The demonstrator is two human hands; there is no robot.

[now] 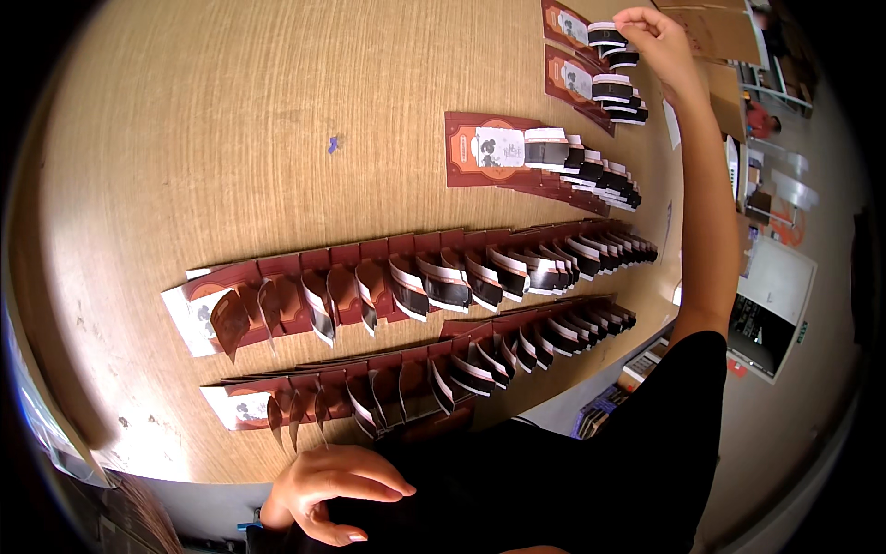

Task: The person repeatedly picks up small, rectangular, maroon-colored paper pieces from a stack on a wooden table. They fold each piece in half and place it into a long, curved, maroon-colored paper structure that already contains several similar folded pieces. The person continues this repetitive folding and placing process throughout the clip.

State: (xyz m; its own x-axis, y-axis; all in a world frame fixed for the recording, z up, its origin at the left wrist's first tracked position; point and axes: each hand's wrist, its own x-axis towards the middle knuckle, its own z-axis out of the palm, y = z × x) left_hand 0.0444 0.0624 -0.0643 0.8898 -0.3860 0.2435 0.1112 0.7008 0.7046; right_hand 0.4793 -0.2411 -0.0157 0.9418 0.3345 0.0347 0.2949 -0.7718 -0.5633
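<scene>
At the far right of the table, my right hand [655,42] pinches the raised black-and-white flap of a dark red printed card [566,26]. Another short pile of the same cards [568,78] lies just nearer, its flaps fanned to the right. My left hand [340,489] hovers by the near edge with thumb and fingers apart, holding nothing. Close to it runs a long overlapping row of red cards [242,407] with flaps standing up. A second long row [235,277] lies behind that one, and a shorter fanned stack [466,152] is farther back.
The wood-grain table [231,138] carries a small blue scrap [333,145]. Cardboard boxes [715,32] stand beyond the right edge. On the floor to the right is a white box with a dark opening [771,305]. Another person [761,120] shows farther off.
</scene>
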